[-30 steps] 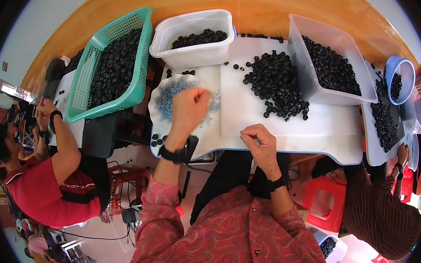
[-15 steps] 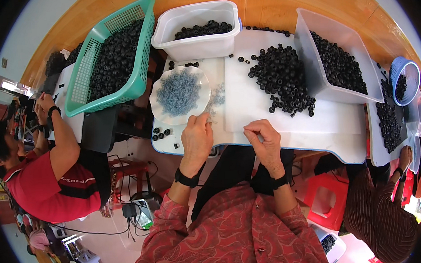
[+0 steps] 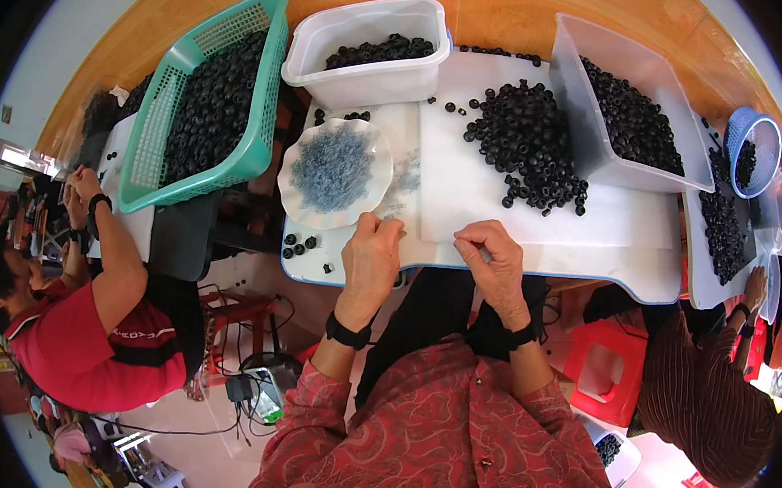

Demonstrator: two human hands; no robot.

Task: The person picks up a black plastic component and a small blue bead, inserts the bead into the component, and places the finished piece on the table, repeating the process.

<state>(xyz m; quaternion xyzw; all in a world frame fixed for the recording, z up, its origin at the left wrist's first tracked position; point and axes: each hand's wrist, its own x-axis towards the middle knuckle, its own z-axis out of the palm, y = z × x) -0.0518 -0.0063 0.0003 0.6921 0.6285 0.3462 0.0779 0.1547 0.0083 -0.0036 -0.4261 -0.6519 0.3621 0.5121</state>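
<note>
My left hand [image 3: 371, 262] is just below the rim of a scalloped white plate [image 3: 295, 201], its thumb and fingertips pressed together. Whatever sits in that pinch is too small or hidden. Small translucent grey-blue pieces [image 3: 331, 165] are heaped on the plate, and a few more are scattered on the table beside it. Over the table's front edge, my right hand [image 3: 494, 259] also pinches thumb against forefinger; what it holds, if anything, does not show. Beyond the right hand lies a loose pile of small black ring-like parts [image 3: 524, 139] on a white sheet [image 3: 461, 203].
Behind the plate are a green basket [image 3: 254, 158] and a white tub [image 3: 371, 87], both holding black parts. A clear bin [image 3: 622, 173] of them stands right, near a blue basket [image 3: 758, 173]. People sit at left and right; a red stool [image 3: 608, 365] is lower right.
My left hand has shifted slightly right, away from the plate's edge, and its fingers have drawn closer together. My right hand stays nearly in place.
</note>
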